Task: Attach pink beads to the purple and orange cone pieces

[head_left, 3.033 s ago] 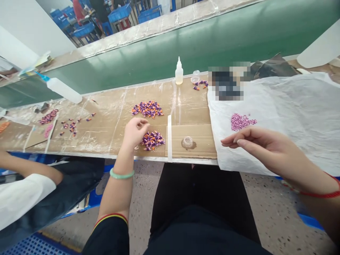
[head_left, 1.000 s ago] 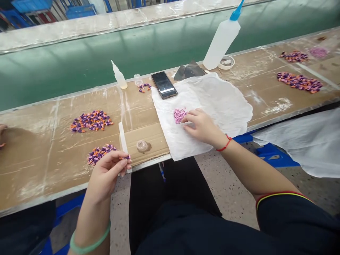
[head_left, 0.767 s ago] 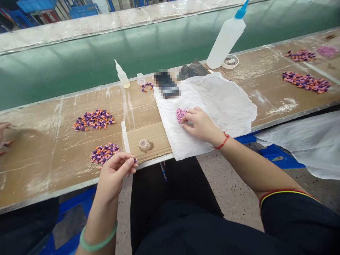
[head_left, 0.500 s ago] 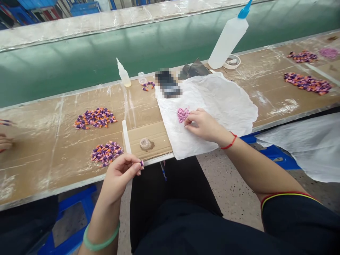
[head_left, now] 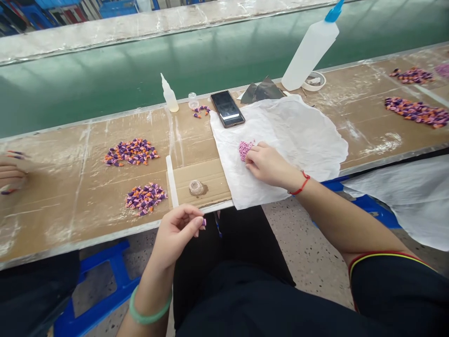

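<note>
My left hand [head_left: 177, 231] hovers just off the table's front edge, fingers pinched on a small purple piece [head_left: 204, 223]. Behind it lie two heaps of purple and orange pieces: a near heap [head_left: 145, 198] and a far heap [head_left: 131, 151]. My right hand [head_left: 265, 164] rests on a white sheet [head_left: 298, 135], fingertips pinched at a little pile of pink beads [head_left: 244, 149]. What the fingers hold there is too small to make out.
A small glue bottle [head_left: 169, 94], a tiny clear jar [head_left: 192, 99] and a phone [head_left: 228, 108] stand at the back. A large squeeze bottle [head_left: 311, 46] leans at the right. A clear cap [head_left: 196, 187] sits on cardboard. Another person's hand [head_left: 10, 171] is at the left edge.
My left hand has drawn back off the table towards my lap with the small purple piece. My right hand has reached the pink beads and stays pinched there.
</note>
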